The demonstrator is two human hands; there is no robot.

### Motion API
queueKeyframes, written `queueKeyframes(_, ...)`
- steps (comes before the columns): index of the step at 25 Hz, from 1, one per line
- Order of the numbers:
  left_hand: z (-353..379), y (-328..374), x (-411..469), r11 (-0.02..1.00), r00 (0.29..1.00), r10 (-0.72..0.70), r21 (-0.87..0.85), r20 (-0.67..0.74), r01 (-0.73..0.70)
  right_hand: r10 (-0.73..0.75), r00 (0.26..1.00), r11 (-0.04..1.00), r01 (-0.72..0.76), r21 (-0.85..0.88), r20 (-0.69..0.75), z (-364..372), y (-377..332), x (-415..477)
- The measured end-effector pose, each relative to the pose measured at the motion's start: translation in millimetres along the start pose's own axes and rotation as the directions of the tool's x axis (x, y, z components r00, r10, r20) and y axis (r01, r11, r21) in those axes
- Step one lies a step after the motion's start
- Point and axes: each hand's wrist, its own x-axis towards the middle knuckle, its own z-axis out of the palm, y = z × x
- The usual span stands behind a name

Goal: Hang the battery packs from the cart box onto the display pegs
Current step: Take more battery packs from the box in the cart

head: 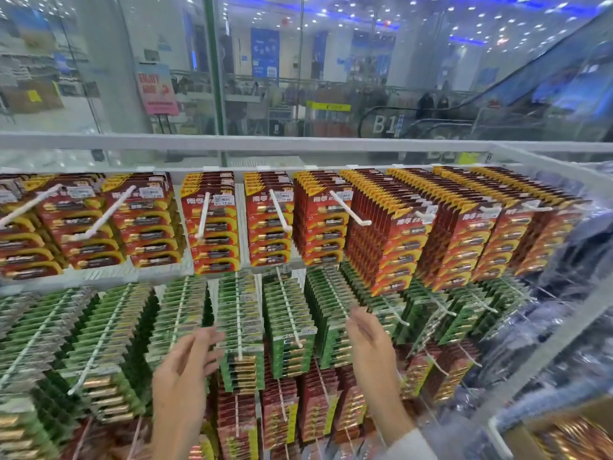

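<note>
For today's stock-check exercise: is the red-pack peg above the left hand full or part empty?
Part empty: the peg juts bare beyond its red packs.

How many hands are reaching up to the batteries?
2. The left hand is low at centre-left, by the hanging green card battery packs; the right hand is centre-right, fingertips up at the same green row.

Both forearms reach up from the near edge. The left grip [185, 370] has straight, loosely spread fingers. The right grip [368, 340] shows its back, its fingertips blurred.
</note>
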Motion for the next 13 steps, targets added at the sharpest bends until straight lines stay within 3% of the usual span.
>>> queueKeyframes(7, 75, -55, -74, 0.989, 0.962, -0.149, 0.007, 0.229, 0.151, 0.198, 0.967, 0.978, -0.184, 0.097, -0.162, -130, 81, -67)
queueKeyframes(13, 181, -107, -161, 0.942, 0.826, -0.335, 0.174, 0.454, 0.286, 0.374, 0.84, 0.927, -0.332, 0.172, -0.393, -273, 153, -125)
